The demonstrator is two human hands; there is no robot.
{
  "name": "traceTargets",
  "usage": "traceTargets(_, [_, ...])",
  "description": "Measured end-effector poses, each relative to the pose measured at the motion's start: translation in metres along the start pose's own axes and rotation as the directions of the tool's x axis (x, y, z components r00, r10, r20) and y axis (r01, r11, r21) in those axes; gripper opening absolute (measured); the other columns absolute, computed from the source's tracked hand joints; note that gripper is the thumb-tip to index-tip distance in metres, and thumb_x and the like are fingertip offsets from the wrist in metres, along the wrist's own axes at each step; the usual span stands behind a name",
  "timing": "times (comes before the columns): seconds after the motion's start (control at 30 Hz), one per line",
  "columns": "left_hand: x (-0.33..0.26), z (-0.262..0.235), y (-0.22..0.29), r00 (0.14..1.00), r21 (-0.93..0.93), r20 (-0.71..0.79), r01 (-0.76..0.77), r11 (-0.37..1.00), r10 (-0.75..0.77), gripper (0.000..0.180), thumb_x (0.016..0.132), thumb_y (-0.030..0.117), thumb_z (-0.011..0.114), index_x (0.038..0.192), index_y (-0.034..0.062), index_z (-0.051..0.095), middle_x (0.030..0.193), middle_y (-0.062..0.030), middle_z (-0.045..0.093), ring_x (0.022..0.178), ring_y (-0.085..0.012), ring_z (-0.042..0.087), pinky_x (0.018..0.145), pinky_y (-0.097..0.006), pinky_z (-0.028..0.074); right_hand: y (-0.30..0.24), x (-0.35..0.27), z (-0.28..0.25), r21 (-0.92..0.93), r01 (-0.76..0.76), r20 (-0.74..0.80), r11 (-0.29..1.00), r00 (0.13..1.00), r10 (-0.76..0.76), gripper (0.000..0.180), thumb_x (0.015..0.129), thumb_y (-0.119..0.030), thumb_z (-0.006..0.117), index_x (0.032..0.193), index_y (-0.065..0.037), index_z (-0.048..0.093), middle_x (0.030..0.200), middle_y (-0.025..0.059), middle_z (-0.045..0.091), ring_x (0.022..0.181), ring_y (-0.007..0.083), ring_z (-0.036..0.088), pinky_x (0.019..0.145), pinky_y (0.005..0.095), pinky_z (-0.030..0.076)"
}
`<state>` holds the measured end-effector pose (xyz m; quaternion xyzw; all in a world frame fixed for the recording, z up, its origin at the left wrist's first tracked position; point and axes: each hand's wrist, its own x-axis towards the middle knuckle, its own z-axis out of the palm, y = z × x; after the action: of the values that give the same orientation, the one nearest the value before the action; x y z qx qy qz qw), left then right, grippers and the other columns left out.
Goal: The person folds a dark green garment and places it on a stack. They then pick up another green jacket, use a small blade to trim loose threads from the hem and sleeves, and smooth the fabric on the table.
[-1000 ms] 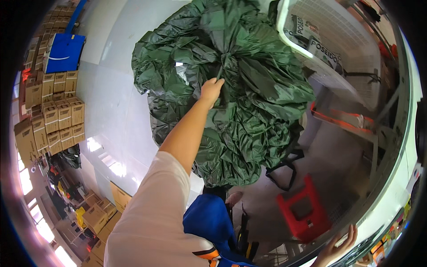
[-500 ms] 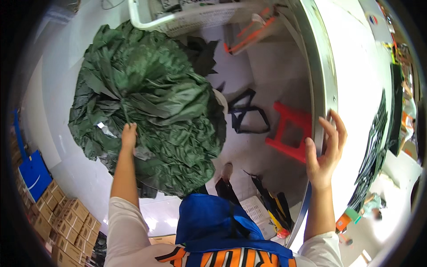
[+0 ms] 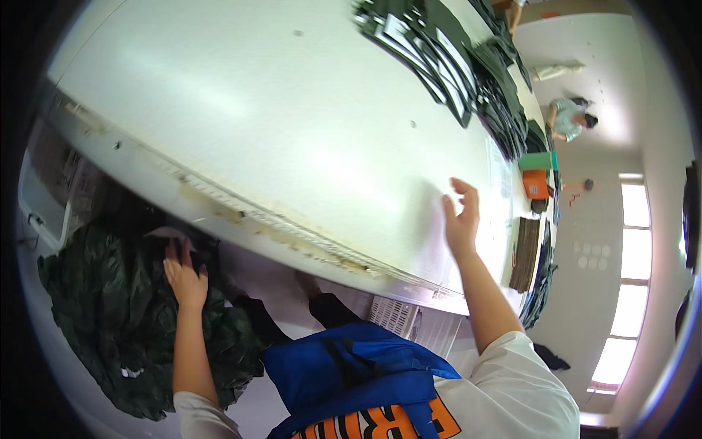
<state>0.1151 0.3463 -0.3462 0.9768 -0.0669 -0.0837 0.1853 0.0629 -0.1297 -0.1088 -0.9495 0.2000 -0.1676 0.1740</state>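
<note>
white table, windowed wall, green sheeting

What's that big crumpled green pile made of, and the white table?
The green pile looks like thin, faintly shiny synthetic fabric, maybe nylon: it's full of wrinkles. The white table seems hard and smooth, perhaps laminate; its top softly reflects light.

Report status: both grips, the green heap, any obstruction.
Left grip open at crumpled green heap, contact unclear. Right grip open over white table. Table edge close by heap; dark pieces piled farther across.
</note>
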Motion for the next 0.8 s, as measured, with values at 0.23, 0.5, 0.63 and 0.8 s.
traceTargets(0.23, [0.062,0.100,-0.080,0.958,0.524,0.275,-0.073,0.848,-0.087,0.063,0.088,0.057,0.040,0.137,0.0181,0.041,0.142,-0.0108,0.040,0.131,-0.0345,0.036,0.108,-0.052,0.024,0.144,0.025,-0.031,-0.206,-0.087,0.017,0.975,0.996,0.092,0.041,0.085,-0.014,0.059,0.124,-0.005,0.050,0.125,0.0175,0.049,0.117,0.0342,0.045,0.100,0.0425,0.037])
traceTargets(0.5, [0.054,0.138,-0.123,0.907,0.587,0.347,-0.011,0.810,-0.239,0.049,0.088,0.048,0.042,0.125,0.0166,0.048,0.131,-0.0103,0.048,0.122,-0.0319,0.043,0.100,-0.050,0.031,0.093,0.029,-0.006,-0.257,-0.070,0.029,0.964,0.996,0.080,0.041,0.089,-0.020,0.055,0.128,-0.007,0.049,0.133,0.0160,0.045,0.125,0.0339,0.039,0.105,0.0423,0.031])
traceTargets(0.63, [0.052,0.153,-0.126,0.888,0.591,0.394,-0.046,0.805,-0.238,0.043,0.088,0.044,0.042,0.120,0.0159,0.052,0.125,-0.0101,0.051,0.117,-0.0306,0.047,0.096,-0.049,0.035,0.109,0.017,-0.021,-0.236,-0.035,0.006,0.971,0.999,0.037,0.039,0.088,-0.015,0.057,0.125,-0.005,0.051,0.129,0.0165,0.049,0.122,0.0329,0.044,0.103,0.0393,0.035])
traceTargets(0.8, [0.025,0.154,-0.129,0.865,0.621,0.419,-0.050,0.782,-0.278,0.035,0.089,0.038,0.043,0.112,0.0149,0.056,0.118,-0.0098,0.056,0.111,-0.0289,0.052,0.091,-0.048,0.039,0.214,-0.001,-0.055,0.002,-0.163,-0.223,0.987,0.962,0.159,0.040,0.090,-0.007,0.057,0.129,-0.011,0.051,0.125,0.0072,0.053,0.115,0.0209,0.049,0.095,0.0316,0.039])
